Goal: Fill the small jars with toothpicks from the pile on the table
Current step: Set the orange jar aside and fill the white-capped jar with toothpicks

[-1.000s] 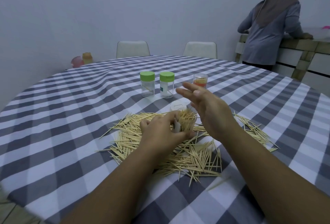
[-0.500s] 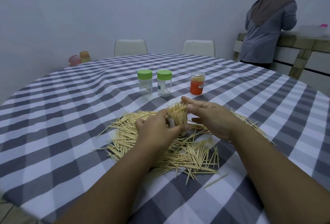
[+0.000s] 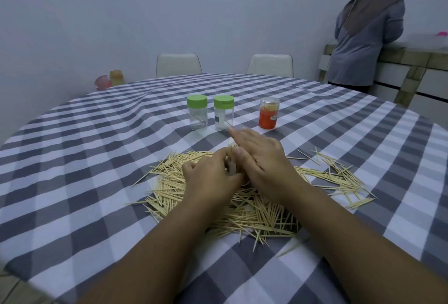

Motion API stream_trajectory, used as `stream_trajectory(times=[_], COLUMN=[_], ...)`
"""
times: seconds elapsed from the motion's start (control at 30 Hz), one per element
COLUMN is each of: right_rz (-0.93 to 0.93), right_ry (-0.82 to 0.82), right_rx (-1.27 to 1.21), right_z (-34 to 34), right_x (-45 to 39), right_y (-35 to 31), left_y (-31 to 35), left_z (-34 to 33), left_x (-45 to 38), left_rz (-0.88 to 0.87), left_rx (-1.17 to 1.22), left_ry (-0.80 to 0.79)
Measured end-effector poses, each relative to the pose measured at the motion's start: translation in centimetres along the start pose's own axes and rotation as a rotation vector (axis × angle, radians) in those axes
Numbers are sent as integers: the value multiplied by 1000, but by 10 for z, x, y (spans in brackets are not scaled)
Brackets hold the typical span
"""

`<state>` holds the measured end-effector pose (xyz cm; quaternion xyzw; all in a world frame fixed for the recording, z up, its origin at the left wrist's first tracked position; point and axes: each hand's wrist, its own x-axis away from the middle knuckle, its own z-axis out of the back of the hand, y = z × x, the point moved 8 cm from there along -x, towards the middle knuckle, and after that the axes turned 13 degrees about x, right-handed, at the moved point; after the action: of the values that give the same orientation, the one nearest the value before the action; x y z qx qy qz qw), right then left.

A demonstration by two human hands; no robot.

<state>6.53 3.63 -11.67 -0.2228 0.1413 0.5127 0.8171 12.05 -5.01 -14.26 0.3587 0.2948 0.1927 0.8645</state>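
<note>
- The toothpicks [image 3: 242, 209] lie in a loose pile on the checked cloth of the bench [image 3: 84, 170], nearest the viewer, with a thinner scatter running off to the right.
- The left hand [image 3: 211, 177] rests over the pile, its fingers curled round a small jar [image 3: 231, 169] that is mostly hidden.
- The right hand [image 3: 261, 158] lies flat over the top of that jar, fingers straight and together, holding nothing.
- Beyond the hands stand two clear jars with green lids, the left jar [image 3: 197, 115] and the right jar [image 3: 223, 116] just apart, each with a stray toothpick inside.
- To their right stands an orange jar [image 3: 268, 116] full of toothpicks.
- Behind the bench are two chairs [image 3: 179, 65], and a person [image 3: 363, 37] stands at a counter, far right.
</note>
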Motion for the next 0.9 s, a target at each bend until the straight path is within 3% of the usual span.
stream_trajectory(times=[0.2, 0.37, 0.77, 0.9], right_rz=[35, -132, -155, -187], right_ry=[-61, -32, -45, 85], right_rx=[195, -130, -253, -288], right_z=[-10, -6, -5, 6], right_x=[-1, 1, 1, 2], right_y=[-6, 13, 16, 20], left_y=[-5, -6, -8, -8], left_z=[1, 3, 2, 3], left_x=[-2, -1, -2, -2], left_rz=[26, 39, 44, 47], left_rx=[-34, -26, -37, -27], left_ry=[11, 27, 31, 30])
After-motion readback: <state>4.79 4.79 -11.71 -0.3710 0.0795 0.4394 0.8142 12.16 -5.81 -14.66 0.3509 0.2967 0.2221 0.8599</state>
